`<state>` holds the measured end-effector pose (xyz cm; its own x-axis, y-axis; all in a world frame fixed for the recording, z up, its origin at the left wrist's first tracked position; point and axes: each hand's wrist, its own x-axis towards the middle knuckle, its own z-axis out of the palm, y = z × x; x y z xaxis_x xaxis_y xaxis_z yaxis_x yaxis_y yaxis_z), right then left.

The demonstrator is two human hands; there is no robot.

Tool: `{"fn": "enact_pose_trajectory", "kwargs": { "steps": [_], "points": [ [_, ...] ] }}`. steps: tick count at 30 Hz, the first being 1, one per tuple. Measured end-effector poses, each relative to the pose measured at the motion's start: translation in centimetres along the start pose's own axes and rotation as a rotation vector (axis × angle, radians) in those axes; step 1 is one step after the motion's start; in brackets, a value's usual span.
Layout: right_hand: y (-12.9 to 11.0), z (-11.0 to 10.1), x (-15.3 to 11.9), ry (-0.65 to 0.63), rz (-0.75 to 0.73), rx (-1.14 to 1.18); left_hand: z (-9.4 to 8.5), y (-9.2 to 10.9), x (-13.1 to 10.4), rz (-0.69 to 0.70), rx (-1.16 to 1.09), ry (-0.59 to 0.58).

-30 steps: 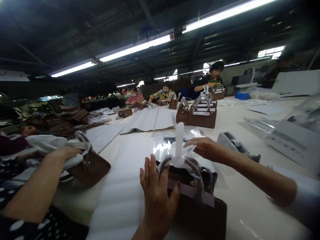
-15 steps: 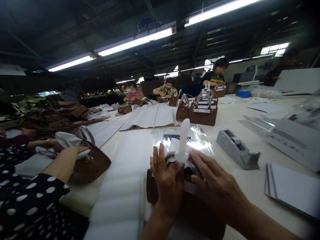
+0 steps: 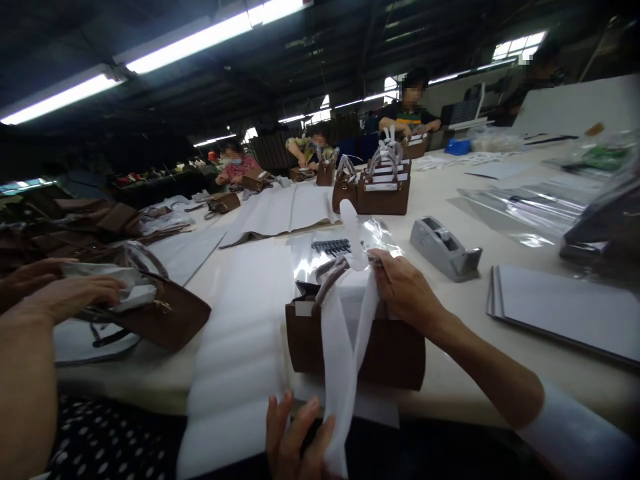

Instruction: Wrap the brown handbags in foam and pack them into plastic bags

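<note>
A brown handbag [image 3: 395,353] stands in front of me at the table's near edge. Its handles [image 3: 330,273] wear a clear wrapping. My right hand [image 3: 407,290] is closed around the handle top on the right side. A long white foam strip [image 3: 337,353] is looped at the handles and drops over the bag's front. Its lower end reaches my left hand [image 3: 299,437], low in front of the bag; the fingers are curled beside the strip, the thumb hidden. A white rounded tab [image 3: 351,233] sticks up above the handles.
A grey tape dispenser [image 3: 445,250] and stacked white cards [image 3: 560,310] lie to the right. White foam sheeting [image 3: 235,360] stretches along the left. A co-worker's hands [image 3: 75,293] work at another brown bag [image 3: 175,310]. Packed bags [image 3: 385,200] stand behind.
Both hands were together at the handles. My left hand has come down toward me along the strip, which now hangs over the bag's front. The camera view has shifted.
</note>
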<state>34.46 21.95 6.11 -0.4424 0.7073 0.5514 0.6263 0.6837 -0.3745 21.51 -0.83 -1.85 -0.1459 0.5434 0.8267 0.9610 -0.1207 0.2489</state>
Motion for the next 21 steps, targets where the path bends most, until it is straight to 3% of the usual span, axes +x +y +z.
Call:
{"fn": "enact_pose_trajectory", "kwargs": {
  "steps": [5,11,13,16,19,21],
  "points": [
    [0.8,0.3,1.7,-0.083,0.042,-0.049,2.9,-1.4,-2.1,-0.097,-0.046,-0.081],
    [1.2,0.5,3.3,-0.148,0.103,-0.04,5.3,-4.0,-3.9,0.109,0.172,-0.243],
    [1.5,0.6,3.8,-0.164,0.106,-0.014,5.6,-4.0,-2.9,0.139,0.188,-0.227],
    [2.7,0.8,4.9,-0.229,0.095,0.054,5.3,-3.0,0.4,0.222,0.141,-0.239],
    [4.6,1.4,6.2,-0.331,0.093,0.148,4.3,-1.2,4.1,0.342,0.055,-0.377],
    [5.8,2.2,6.8,-0.371,0.119,0.224,4.0,-0.2,6.2,0.343,0.012,-0.461]
  ]
}}
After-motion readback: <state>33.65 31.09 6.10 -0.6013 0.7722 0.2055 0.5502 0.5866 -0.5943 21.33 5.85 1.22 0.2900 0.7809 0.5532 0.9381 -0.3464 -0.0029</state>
